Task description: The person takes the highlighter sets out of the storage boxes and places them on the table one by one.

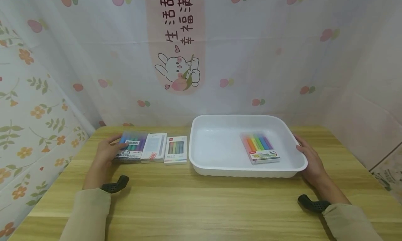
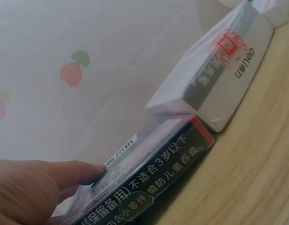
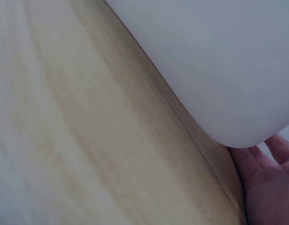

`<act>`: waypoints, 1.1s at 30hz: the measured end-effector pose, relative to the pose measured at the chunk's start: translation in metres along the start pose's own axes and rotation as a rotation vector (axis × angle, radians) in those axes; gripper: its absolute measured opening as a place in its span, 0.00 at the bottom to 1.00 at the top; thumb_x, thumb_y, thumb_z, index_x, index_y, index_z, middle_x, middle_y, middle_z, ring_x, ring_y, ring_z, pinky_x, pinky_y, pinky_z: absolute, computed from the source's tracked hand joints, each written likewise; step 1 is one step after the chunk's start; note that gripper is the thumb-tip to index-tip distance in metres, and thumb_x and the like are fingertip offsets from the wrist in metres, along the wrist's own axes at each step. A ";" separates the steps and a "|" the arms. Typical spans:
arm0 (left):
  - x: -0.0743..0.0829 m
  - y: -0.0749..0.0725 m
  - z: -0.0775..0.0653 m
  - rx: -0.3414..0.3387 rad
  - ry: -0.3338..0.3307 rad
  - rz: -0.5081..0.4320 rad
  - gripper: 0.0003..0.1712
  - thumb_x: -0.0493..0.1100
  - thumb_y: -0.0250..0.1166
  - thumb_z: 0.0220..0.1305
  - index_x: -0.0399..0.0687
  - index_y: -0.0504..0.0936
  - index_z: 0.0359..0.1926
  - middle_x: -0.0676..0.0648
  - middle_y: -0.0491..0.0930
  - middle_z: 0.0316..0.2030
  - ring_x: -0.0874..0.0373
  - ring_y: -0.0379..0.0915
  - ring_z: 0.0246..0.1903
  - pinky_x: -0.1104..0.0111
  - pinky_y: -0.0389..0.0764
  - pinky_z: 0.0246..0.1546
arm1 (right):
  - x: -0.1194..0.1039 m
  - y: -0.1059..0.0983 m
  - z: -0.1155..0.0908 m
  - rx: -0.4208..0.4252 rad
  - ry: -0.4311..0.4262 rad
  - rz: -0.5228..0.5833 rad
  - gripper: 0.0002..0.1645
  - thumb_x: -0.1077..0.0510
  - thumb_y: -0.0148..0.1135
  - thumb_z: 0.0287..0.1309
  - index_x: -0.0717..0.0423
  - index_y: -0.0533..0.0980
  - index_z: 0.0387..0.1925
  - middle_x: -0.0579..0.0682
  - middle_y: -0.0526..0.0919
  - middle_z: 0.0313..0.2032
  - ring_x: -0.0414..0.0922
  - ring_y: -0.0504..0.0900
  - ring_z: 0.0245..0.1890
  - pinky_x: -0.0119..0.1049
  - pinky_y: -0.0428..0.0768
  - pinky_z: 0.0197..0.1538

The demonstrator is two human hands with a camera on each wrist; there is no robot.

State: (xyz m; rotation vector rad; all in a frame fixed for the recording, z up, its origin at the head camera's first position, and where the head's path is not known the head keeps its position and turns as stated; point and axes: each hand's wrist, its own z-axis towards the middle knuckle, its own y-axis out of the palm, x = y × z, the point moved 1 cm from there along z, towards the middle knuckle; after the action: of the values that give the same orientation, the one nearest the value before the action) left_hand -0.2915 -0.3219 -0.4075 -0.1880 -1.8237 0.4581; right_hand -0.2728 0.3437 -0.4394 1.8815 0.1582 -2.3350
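Observation:
My left hand (image 1: 106, 151) grips the left end of a clear-fronted pack of coloured markers (image 1: 132, 153), thumb on its top face. In the left wrist view the thumb (image 2: 86, 172) lies on the pack's upper side, above its dark printed edge (image 2: 154, 187). My right hand (image 1: 311, 164) holds the right end of a white plastic tray (image 1: 216, 168), thumb over the rim and the other fingers largely hidden below it. The right wrist view shows those fingers (image 3: 254, 161) close under the tray's corner. Inside the tray lies a pack of rainbow-coloured markers (image 1: 260, 146).
Right beside the held pack is a white box (image 1: 154, 148) with a red sticker. Between it and the tray lies a smaller white box (image 1: 176, 150) with a coloured window. Everything stands on a wood-grain table (image 1: 201, 206), with a printed curtain (image 1: 251, 59) behind.

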 end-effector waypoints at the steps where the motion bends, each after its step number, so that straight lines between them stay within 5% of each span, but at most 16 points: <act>1: 0.000 0.001 0.000 0.009 0.007 0.006 0.41 0.47 0.60 0.73 0.47 0.52 0.80 0.30 0.55 0.76 0.32 0.53 0.75 0.36 0.55 0.74 | 0.000 0.000 0.000 0.001 -0.001 -0.003 0.33 0.53 0.34 0.81 0.49 0.47 0.81 0.37 0.60 0.76 0.22 0.76 0.59 0.19 0.80 0.54; 6: 0.001 0.005 0.001 0.052 0.042 0.055 0.40 0.45 0.62 0.72 0.44 0.55 0.78 0.28 0.60 0.74 0.45 0.73 0.61 0.65 0.80 0.58 | 0.001 0.000 0.000 0.007 0.001 -0.019 0.33 0.52 0.34 0.81 0.49 0.47 0.81 0.38 0.60 0.76 0.22 0.76 0.59 0.19 0.80 0.53; 9: 0.003 0.008 0.001 0.073 0.052 0.066 0.39 0.43 0.62 0.72 0.42 0.57 0.78 0.28 0.62 0.72 0.51 0.74 0.57 0.82 0.77 0.36 | 0.000 0.000 -0.001 0.011 0.011 -0.029 0.33 0.52 0.34 0.81 0.48 0.46 0.81 0.39 0.58 0.77 0.22 0.76 0.58 0.19 0.80 0.53; 12: 0.004 0.010 0.000 0.084 0.056 0.068 0.39 0.42 0.62 0.71 0.41 0.58 0.77 0.27 0.60 0.73 0.41 0.68 0.65 0.85 0.74 0.33 | 0.000 -0.001 -0.001 0.017 0.024 -0.037 0.33 0.51 0.34 0.81 0.47 0.46 0.81 0.40 0.55 0.79 0.21 0.76 0.58 0.19 0.80 0.53; 19: 0.005 0.013 0.001 0.104 0.057 0.134 0.39 0.43 0.63 0.71 0.40 0.59 0.77 0.27 0.60 0.73 0.35 0.62 0.70 0.79 0.74 0.40 | -0.001 -0.001 -0.001 0.021 0.032 -0.043 0.33 0.50 0.34 0.81 0.47 0.47 0.81 0.41 0.55 0.79 0.22 0.76 0.57 0.20 0.81 0.52; 23: 0.008 0.014 0.000 0.107 0.054 0.185 0.39 0.44 0.62 0.71 0.39 0.58 0.77 0.25 0.61 0.72 0.33 0.64 0.70 0.61 0.79 0.56 | -0.001 0.000 -0.001 0.015 0.028 -0.041 0.33 0.51 0.34 0.81 0.47 0.47 0.81 0.41 0.54 0.79 0.21 0.76 0.58 0.20 0.80 0.52; 26: 0.010 0.014 -0.001 0.110 0.064 0.240 0.39 0.44 0.62 0.72 0.37 0.58 0.77 0.24 0.60 0.72 0.31 0.62 0.70 0.48 0.74 0.66 | -0.001 0.001 -0.001 0.013 0.027 -0.041 0.33 0.51 0.34 0.81 0.46 0.47 0.81 0.40 0.56 0.78 0.21 0.76 0.58 0.20 0.81 0.52; 33: 0.013 0.014 -0.003 0.125 0.119 0.351 0.38 0.45 0.62 0.71 0.33 0.60 0.75 0.23 0.62 0.70 0.28 0.63 0.68 0.43 0.72 0.66 | -0.001 0.001 -0.001 0.009 0.016 -0.027 0.33 0.52 0.34 0.81 0.47 0.47 0.81 0.37 0.60 0.76 0.22 0.77 0.58 0.20 0.81 0.52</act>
State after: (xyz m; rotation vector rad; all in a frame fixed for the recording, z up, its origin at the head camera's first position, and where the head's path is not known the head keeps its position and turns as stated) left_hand -0.2938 -0.3034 -0.4009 -0.4435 -1.6430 0.7872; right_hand -0.2717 0.3432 -0.4389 1.9142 0.1771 -2.3425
